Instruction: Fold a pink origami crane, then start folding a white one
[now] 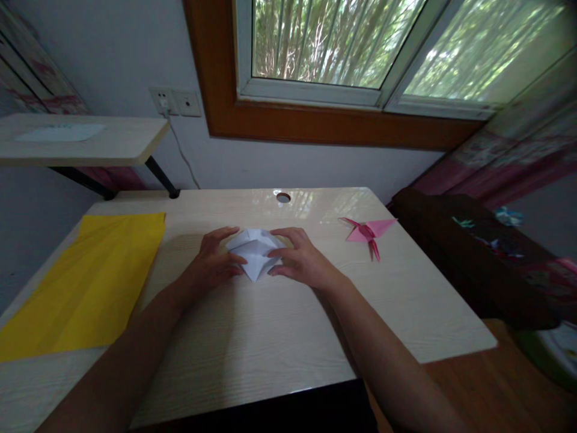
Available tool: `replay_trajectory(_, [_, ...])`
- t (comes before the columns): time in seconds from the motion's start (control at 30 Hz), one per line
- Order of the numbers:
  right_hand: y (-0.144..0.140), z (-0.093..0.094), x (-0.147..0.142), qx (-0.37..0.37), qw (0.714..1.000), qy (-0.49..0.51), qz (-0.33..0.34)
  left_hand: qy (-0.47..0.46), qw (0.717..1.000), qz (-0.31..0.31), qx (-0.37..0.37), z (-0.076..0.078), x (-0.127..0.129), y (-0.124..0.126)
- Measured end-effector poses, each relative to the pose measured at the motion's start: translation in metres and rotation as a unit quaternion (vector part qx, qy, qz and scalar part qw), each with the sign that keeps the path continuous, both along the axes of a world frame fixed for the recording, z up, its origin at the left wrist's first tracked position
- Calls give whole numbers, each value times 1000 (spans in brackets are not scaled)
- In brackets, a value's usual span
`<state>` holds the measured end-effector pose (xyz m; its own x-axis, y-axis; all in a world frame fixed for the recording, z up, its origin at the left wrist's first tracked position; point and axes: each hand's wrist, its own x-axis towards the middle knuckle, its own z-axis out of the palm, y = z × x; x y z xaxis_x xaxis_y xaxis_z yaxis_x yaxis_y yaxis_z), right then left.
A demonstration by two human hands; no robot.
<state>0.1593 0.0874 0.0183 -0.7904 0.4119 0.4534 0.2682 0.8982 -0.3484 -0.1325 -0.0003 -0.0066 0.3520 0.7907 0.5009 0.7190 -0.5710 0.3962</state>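
A folded piece of white paper [255, 251] is between my two hands at the middle of the table, its lower point toward me and its upper flap partly raised. My left hand [219, 255] grips its left edge, thumb on the near side and fingers behind. On the right edge, my right hand [295, 255] pinches the paper in the same way, index finger over the top corner. Parts of the paper's sides are covered by my fingers.
A pink origami figure [367, 231] lies right of my hands on the pale wooden table [406, 313]. Yellow paper [90, 288] covers the left side. A raised shelf [130, 141] stands at the back left, and a cable hole [283, 197] sits near the back edge.
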Motion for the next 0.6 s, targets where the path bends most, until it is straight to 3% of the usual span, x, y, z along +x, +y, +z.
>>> replay_trajectory(0.1, [-1, -6, -6, 1, 1000, -6, 25, -1, 1000, -20, 14, -1, 3, 2])
replay_trajectory(0.3, [7, -23, -3, -37, 999, 18, 28, -18, 998, -6, -65, -5, -1, 5])
replay_trajectory(0.6, [13, -20, 5, -71, 997, 24, 8, -55, 991, 49, -111, 3, -5, 7])
